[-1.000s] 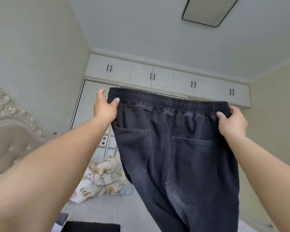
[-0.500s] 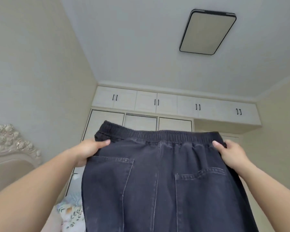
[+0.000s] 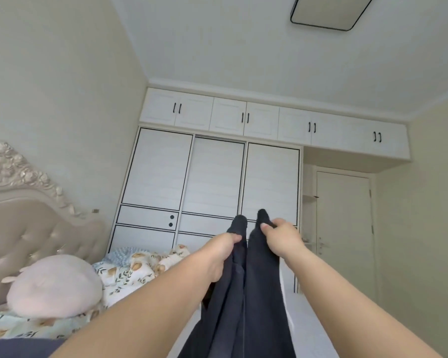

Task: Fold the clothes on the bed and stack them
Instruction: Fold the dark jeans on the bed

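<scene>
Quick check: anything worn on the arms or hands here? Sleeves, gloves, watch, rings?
Nothing visible. The left hand and right hand are bare, without gloves; no rings show on the fingers. Both forearms are uncovered to the frame edge: no sleeves, watch or bands.

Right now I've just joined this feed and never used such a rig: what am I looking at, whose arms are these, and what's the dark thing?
There is no machine here. A person wears one wide-angle camera on the head, so the only picture is that person's own view, tilted up toward the wardrobe. The two bare arms reaching forward are theirs. The left hand and the right hand each grip the top of a pair of dark trousers, held close together in the air so the cloth hangs down in two halves side by side. Below on the left is the bed, with a patterned quilt and a round pink cushion in front of the padded headboard.
</scene>
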